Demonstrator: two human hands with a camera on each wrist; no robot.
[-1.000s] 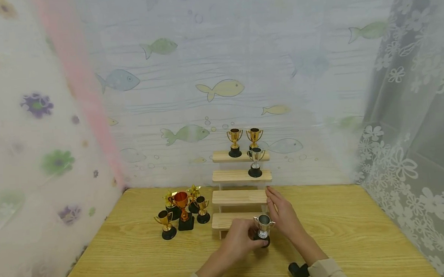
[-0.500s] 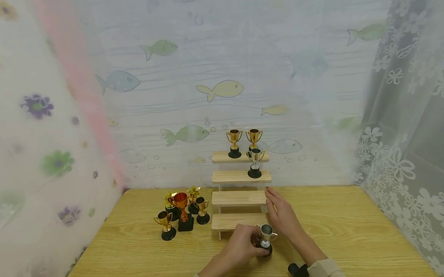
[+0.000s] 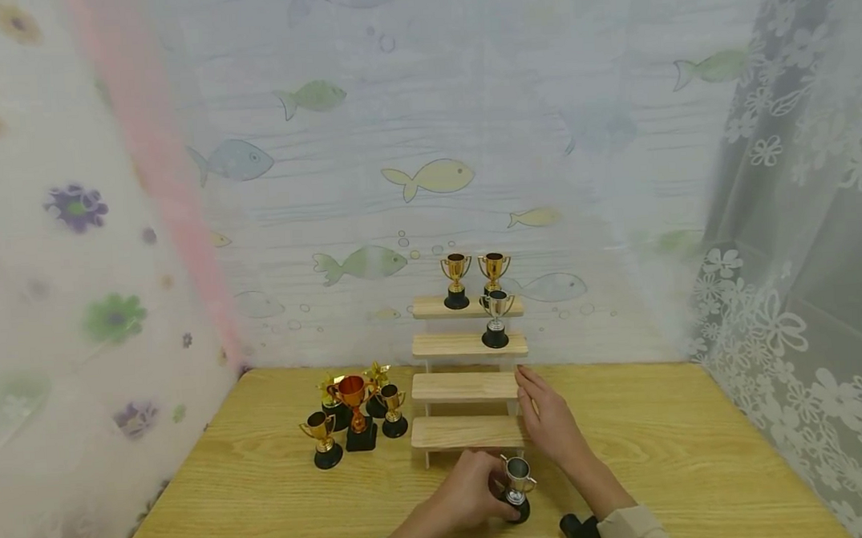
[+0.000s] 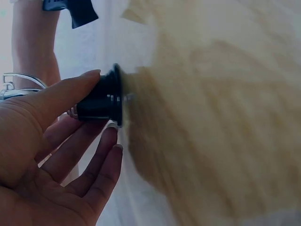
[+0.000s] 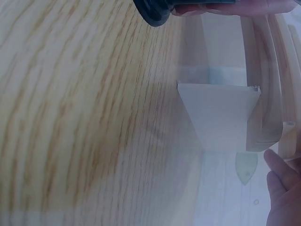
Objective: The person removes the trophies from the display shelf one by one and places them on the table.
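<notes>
In the head view my left hand (image 3: 465, 490) pinches a silver trophy cup (image 3: 518, 478) in front of the stepped wooden display stand (image 3: 467, 433). The left wrist view shows the thumb and fingers around its black base (image 4: 101, 99), close to the tabletop; whether they touch is unclear. My right hand (image 3: 553, 418) lies along the stand's right side, fingers fairly straight, fingertips at the second step from the bottom. Two gold trophy cups (image 3: 456, 273) stand on the top step. Another silver trophy cup (image 3: 496, 318) stands upright on the step below, at its right end.
Left of the stand, several trophies are grouped on the wooden table (image 3: 232, 502), including a red-orange cup (image 3: 353, 405) and a gold cup (image 3: 323, 438). A black object (image 3: 580, 529) is by the right sleeve. A fish-patterned curtain (image 3: 369, 175) hangs behind.
My left hand has drawn the silver trophy cup away from the stand's bottom step, toward me. My right hand keeps its place at the stand's side.
</notes>
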